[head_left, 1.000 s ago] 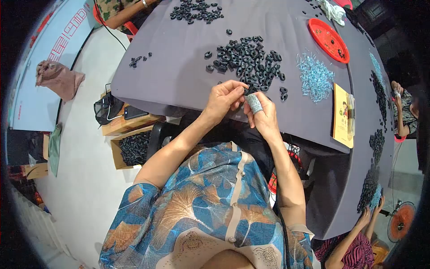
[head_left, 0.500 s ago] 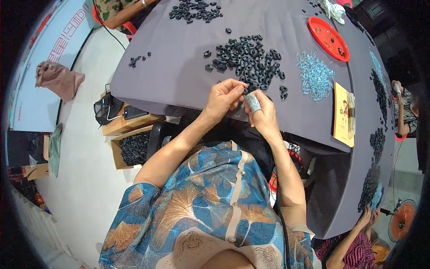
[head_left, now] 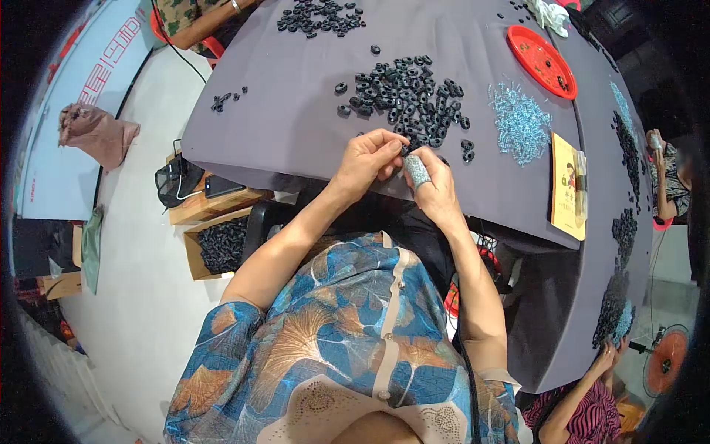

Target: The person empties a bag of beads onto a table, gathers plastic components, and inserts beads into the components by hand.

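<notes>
At the table's near edge, my left hand (head_left: 367, 161) is closed, thumb and forefinger pinched together. My right hand (head_left: 435, 186) meets it fingertip to fingertip, also closed, with a speckled grey-white wrap (head_left: 417, 169) around one digit. Between the fingertips sits a small black piece, mostly covered by the fingers. Just beyond both hands spreads a heap of black oval plastic pieces (head_left: 414, 96) with holes in them. To the right of the heap lies a pile of small clear-blue pieces (head_left: 521, 122).
A red tray (head_left: 529, 55) holds a few small pieces. A yellow booklet (head_left: 565, 189) lies by the right edge. More black pieces (head_left: 318, 16) lie at the far side. A box of black parts (head_left: 222, 248) stands below left. Other people's hands (head_left: 608, 357) work at right.
Both hands stay together in almost the same place. My right hand's wrapped digit has tilted slightly; the piles look unchanged.
</notes>
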The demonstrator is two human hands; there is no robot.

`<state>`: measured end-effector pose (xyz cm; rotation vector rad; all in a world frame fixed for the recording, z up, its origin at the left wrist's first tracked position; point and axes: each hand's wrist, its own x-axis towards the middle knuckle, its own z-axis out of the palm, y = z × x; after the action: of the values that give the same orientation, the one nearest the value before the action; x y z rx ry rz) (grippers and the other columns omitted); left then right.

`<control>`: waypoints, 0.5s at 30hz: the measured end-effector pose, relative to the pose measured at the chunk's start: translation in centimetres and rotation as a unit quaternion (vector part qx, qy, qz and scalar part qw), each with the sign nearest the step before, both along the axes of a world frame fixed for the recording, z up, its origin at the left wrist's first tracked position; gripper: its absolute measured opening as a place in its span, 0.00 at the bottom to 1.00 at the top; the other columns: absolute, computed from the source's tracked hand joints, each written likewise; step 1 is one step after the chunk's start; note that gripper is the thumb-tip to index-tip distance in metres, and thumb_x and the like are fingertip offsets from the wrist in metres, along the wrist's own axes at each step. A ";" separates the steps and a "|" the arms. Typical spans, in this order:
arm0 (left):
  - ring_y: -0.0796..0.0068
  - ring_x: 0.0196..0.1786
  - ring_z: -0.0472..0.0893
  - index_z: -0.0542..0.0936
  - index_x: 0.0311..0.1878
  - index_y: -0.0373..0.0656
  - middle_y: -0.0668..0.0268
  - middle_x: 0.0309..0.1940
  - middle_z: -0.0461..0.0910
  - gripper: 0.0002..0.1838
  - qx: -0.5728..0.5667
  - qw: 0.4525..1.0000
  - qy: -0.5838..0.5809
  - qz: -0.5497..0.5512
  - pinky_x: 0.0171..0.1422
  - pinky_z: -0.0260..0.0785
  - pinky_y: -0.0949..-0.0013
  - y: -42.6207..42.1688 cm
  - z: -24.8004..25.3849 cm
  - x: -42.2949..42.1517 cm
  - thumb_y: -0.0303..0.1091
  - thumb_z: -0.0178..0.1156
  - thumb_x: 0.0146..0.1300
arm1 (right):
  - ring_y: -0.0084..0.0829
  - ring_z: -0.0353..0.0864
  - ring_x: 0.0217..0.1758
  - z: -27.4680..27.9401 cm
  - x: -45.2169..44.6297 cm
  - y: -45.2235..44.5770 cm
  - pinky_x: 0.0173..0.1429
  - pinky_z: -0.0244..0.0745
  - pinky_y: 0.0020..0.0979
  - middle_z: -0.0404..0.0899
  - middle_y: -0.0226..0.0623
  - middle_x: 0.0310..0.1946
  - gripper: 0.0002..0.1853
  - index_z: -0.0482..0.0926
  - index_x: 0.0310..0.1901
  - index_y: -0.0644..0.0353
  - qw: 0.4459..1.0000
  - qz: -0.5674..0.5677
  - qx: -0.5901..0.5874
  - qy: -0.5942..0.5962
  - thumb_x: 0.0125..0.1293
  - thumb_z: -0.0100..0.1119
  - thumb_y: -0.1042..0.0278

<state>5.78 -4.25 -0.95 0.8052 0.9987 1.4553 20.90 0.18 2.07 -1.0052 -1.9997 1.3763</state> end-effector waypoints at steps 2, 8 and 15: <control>0.89 0.22 0.69 0.78 0.45 0.42 0.74 0.24 0.75 0.10 -0.001 1.000 0.000 0.002 0.25 0.59 0.84 0.0 0.1 0.0 0.35 0.55 0.67 | 0.27 0.74 0.25 -0.2 -0.1 0.0 0.32 0.68 0.31 0.75 0.36 0.21 0.07 0.73 0.35 0.64 1.000 -0.001 0.010 0.010 0.61 0.45 0.72; 0.89 0.22 0.69 0.78 0.45 0.41 0.73 0.24 0.76 0.09 -0.005 0.999 0.030 0.026 0.25 0.60 0.84 -0.2 0.3 0.3 0.34 0.56 0.66 | 0.43 0.77 0.27 -0.5 -0.3 0.2 0.33 0.69 0.36 0.75 0.46 0.22 0.07 0.73 0.35 0.64 0.997 -0.017 0.070 -0.010 0.57 0.44 0.76; 0.91 0.22 0.69 0.79 0.42 0.41 0.74 0.23 0.76 0.07 0.029 0.993 0.070 0.088 0.25 0.60 0.85 -0.5 0.2 1.2 0.31 0.56 0.65 | 0.54 0.78 0.33 0.2 -0.6 -0.3 0.34 0.69 0.41 0.76 0.53 0.25 0.08 0.74 0.35 0.64 0.995 -0.031 0.091 -0.036 0.54 0.46 0.80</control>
<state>6.96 -4.72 -0.74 0.8891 1.1606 1.6011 20.31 -0.12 2.29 -1.0381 -2.0840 1.1174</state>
